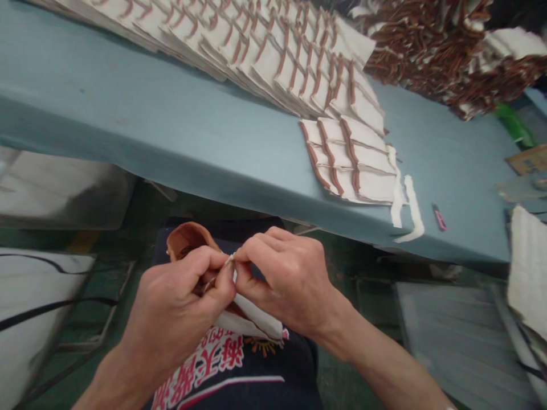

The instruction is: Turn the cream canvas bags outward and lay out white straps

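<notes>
Over my lap, my left hand (183,296) and my right hand (284,279) meet with thumbs and forefingers pinched on the edge of one brown-and-white fabric piece (250,319). The pinched edge shows as a small pale bit between the fingertips. A brown curved flap (190,236) of the piece stands up behind my left hand, and its white side hangs below my right hand. My fingers cover much of the piece, so its full shape is hidden.
On the blue-covered table (171,136) lie overlapping rows of white pieces with brown edges (273,57) and a smaller group (337,148). White strips (412,210) and a small pink tool (439,218) lie to the right. A brown-and-white heap (440,51) stands at the back right.
</notes>
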